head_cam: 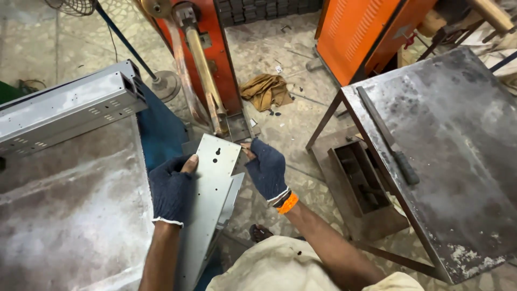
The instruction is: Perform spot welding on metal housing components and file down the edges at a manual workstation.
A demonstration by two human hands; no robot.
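Your gloved left hand and right hand each grip a side of a perforated grey metal panel, near the orange machine.

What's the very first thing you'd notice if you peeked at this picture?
Right in the middle, two hands in dark blue gloves, the left hand and the right hand, hold a shiny metal sheet with small holes, one hand on each edge. Behind it stands a bright orange machine, and another orange cabinet sits at the top right. A long file lies on the stained metal table to the right.
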